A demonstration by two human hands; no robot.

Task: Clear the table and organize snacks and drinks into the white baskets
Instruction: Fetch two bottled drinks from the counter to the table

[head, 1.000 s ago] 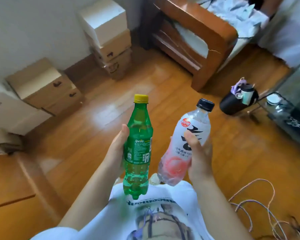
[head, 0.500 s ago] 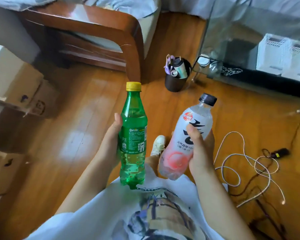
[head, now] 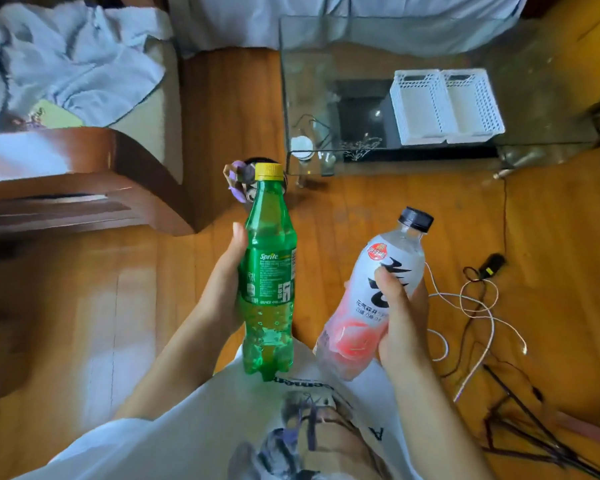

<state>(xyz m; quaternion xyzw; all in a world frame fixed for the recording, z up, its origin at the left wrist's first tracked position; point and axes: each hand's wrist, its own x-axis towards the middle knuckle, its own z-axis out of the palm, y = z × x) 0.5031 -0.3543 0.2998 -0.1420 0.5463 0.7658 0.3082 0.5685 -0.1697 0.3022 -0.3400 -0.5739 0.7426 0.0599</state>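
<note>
My left hand (head: 224, 285) grips a green Sprite bottle (head: 269, 271) with a yellow cap, held upright in front of my chest. My right hand (head: 400, 320) grips a clear bottle (head: 368, 306) with a black cap and a white and pink label, tilted a little to the right. Two white baskets (head: 445, 105) stand side by side, both showing nothing inside, on the glass table (head: 551, 81) at the upper right, well beyond both hands.
A wooden sofa arm (head: 118, 181) with grey cloth over the seat fills the left. A dark bin (head: 246, 181) stands on the wood floor behind the Sprite cap. White and black cables (head: 478, 306) lie on the floor at right.
The view has swung right and downward: cardboard boxes left the frame, and the glass table with the white baskets came into fuller view. Both hands keep their bottles in much the same pose.
</note>
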